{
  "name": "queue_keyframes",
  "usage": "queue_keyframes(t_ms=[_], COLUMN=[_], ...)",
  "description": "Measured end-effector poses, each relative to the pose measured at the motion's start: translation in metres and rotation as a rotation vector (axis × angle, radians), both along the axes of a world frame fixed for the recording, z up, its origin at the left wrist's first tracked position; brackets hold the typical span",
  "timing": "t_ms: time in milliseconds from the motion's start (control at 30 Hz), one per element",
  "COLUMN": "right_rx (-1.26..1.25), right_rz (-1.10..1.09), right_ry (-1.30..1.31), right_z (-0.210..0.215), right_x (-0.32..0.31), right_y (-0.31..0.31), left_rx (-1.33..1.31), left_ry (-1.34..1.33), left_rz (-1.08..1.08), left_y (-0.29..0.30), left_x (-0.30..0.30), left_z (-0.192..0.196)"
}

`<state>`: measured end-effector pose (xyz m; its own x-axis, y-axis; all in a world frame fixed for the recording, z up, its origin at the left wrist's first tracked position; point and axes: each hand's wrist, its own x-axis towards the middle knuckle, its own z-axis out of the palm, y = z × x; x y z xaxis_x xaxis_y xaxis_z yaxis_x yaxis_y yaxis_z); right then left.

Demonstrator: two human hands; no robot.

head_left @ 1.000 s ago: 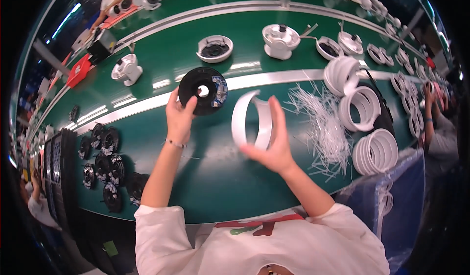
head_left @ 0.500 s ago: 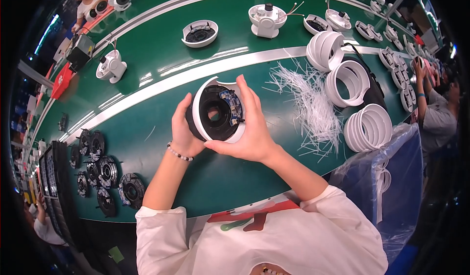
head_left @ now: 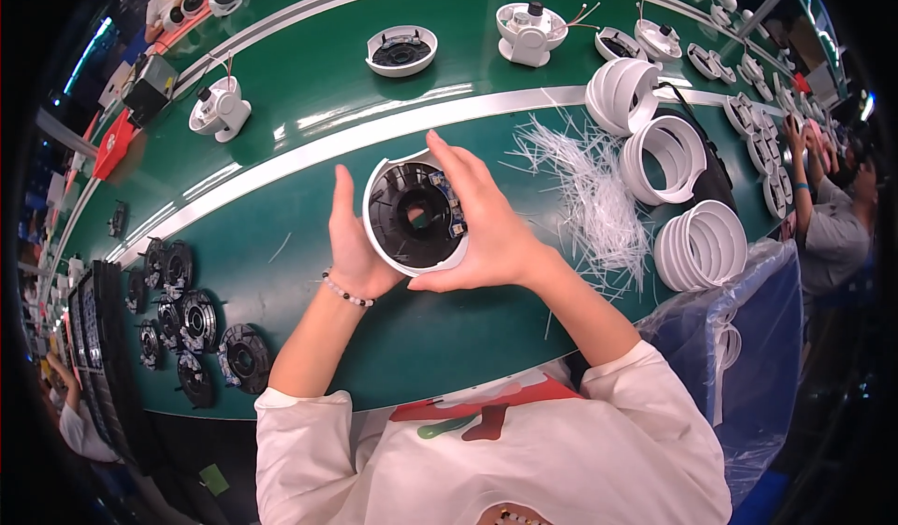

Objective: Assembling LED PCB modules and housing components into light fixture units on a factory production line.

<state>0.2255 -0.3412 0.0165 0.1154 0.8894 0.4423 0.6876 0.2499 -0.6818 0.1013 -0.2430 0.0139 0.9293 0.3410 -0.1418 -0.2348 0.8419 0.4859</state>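
Over the near bench, both hands are around a white ring-shaped housing (head_left: 382,247). A round black part (head_left: 398,212) with a hole in its centre sits inside it, and a blue circuit board (head_left: 447,202) shows along its right edge. My right hand (head_left: 486,221) grips the right side, fingers over the top edge and thumb at the lower rim. My left hand (head_left: 358,254), a beaded bracelet at its wrist, cups the lower left with its thumb pointing up; its other fingers are mostly hidden behind the housing.
Several black discs with circuit boards (head_left: 198,321) lie at left beside black trays (head_left: 98,357). At right are a pile of thin white strips (head_left: 599,207), stacked white rings (head_left: 662,160) and a plastic-lined blue bin (head_left: 748,366). White assemblies (head_left: 531,31) stand on the green belt (head_left: 318,67).
The housing has turned to face me more, and the black part looks flatter within it. My right fingers have shifted left over the top. Assemblies on the belt have moved right.
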Motion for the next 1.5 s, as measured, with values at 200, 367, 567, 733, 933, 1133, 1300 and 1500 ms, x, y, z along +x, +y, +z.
queue_keyframes(t_ms=[200,367,567,733,933,1133,1300,1500], right_rx=[0.012,0.108,0.127,0.242,0.47,0.448,0.398,0.331], right_rz=[0.014,-0.05,-0.229,-0.346,0.034,0.037,-0.022,-0.526], right_ry=[-0.107,-0.077,-0.084,-0.094,-0.216,-0.332,-0.337,-0.356], right_z=[0.002,0.0,-0.022,-0.032,-0.031,-0.023,-0.024,-0.007], right_x=[0.004,-0.002,-0.017,-0.024,0.004,0.014,0.026,0.065], right_y=[0.0,0.006,0.002,0.006,0.007,-0.016,-0.026,-0.057], left_rx=[0.092,0.121,0.09,0.242,0.043,0.642,0.843,0.641], left_ry=[0.03,0.058,0.044,0.028,0.013,0.468,0.483,0.582], left_rz=[-0.003,0.116,0.196,0.316,0.231,0.044,-0.076,0.168], left_y=[0.005,0.001,-0.008,-0.007,0.018,0.015,0.037,0.108], left_x=[0.0,0.001,0.002,0.006,0.0,-0.016,0.001,0.038], left_z=[-0.008,-0.008,-0.022,-0.02,-0.006,0.018,0.001,-0.028])
